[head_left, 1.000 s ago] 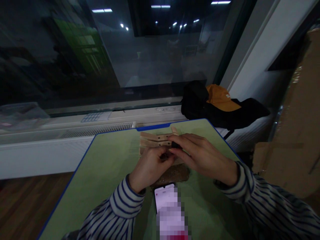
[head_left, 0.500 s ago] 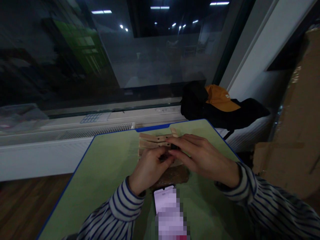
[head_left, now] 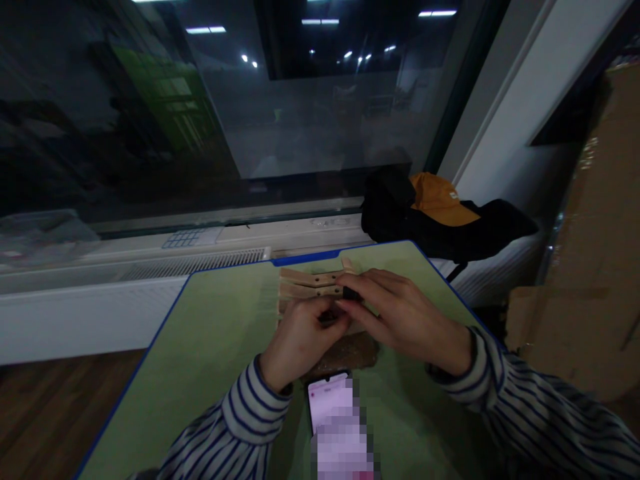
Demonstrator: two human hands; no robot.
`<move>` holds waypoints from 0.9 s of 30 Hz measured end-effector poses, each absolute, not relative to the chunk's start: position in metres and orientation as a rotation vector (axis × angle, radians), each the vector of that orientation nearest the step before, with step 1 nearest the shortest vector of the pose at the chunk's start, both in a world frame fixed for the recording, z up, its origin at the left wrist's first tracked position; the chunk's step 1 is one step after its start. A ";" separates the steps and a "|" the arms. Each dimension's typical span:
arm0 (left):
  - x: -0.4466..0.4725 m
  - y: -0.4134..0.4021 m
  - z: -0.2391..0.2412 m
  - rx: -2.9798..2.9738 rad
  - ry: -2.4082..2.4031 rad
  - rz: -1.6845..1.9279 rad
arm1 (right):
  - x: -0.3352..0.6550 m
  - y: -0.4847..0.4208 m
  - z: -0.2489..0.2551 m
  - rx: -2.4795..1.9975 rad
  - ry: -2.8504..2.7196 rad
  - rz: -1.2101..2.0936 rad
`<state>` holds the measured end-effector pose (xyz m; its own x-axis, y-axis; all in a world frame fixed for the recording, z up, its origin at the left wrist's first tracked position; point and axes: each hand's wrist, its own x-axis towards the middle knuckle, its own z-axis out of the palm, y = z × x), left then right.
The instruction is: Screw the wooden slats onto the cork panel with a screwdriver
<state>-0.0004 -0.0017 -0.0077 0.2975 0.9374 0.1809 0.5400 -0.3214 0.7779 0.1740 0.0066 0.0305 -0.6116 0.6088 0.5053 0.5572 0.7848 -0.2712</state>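
Observation:
Pale wooden strips [head_left: 296, 291] with dark round holes lie in rows on the green tabletop, partly covered by my hands. My left hand [head_left: 303, 339] is closed at their near side, thumb and fingertips pressed together; what it grips is hidden. From the right, my right hand [head_left: 407, 321] reaches over the strips, its thumb and fingers around a small dark piece [head_left: 351, 293]. The fingertips of both hands nearly meet. A short wooden piece [head_left: 347, 265] sticks up behind my right fingers. Just below the hands lies a brown slab [head_left: 354, 351], partly hidden by my left hand.
A lit phone [head_left: 330, 400], partly pixelated, lies in front of the slab on the blue-edged green table [head_left: 215, 340]. Beyond are a white radiator [head_left: 95, 320], a windowsill and a dark window. An orange cap [head_left: 440, 200] rests on black fabric; cardboard [head_left: 575, 267] stands right.
The view has shifted slightly. Both hands stay at the wooden strips in almost the same pose, with only small finger movement.

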 end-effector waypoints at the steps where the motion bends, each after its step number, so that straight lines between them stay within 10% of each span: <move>1: 0.000 -0.002 -0.008 1.963 1.318 0.876 | 0.175 0.007 0.031 -0.875 -2.380 0.122; 27: -0.003 -0.004 -0.001 1.988 1.273 0.864 | 0.179 0.009 0.035 -0.780 -2.363 0.164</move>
<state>-0.0030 -0.0037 -0.0006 0.3223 0.9264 0.1945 0.5226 -0.3454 0.7794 0.1787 0.0095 0.0352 -0.6219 0.5720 0.5349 0.4928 0.8166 -0.3004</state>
